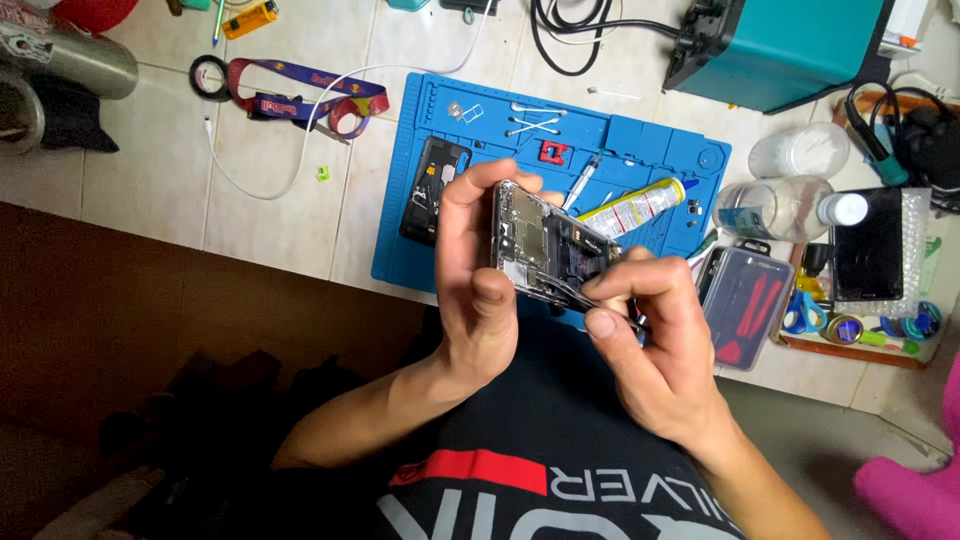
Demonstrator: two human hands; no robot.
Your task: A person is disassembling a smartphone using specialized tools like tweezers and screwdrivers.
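— Mid-frame, above the lap: opened phone (545, 245), back off, boards showing, tilted, held clear of the blue work mat (405, 250).
— Grip on it?
— Left hand (475, 290) wrapped round the left edge, fingers curled over the top, thumb pressed near the lower corner. Closed firmly on the phone.
— Right hand?
— Right hand (650, 350) lower right of the phone, thumb and forefinger pinched shut on thin tweezers (585, 293), tips at the phone's lower edge. Touching a part or not: can't tell.
— On the mat?
— Upper-center: dark back cover (432, 188) left of the phone, cotton swabs (535, 118), red small part (554, 152), yellow-capped glue tube (632, 208).
— Elsewhere?
— Right side: clear tool case w/ red picks (745, 305), plastic jars (775, 205). Upper right: teal box (790, 45). Upper left: lanyard (300, 95), white cable (290, 150).
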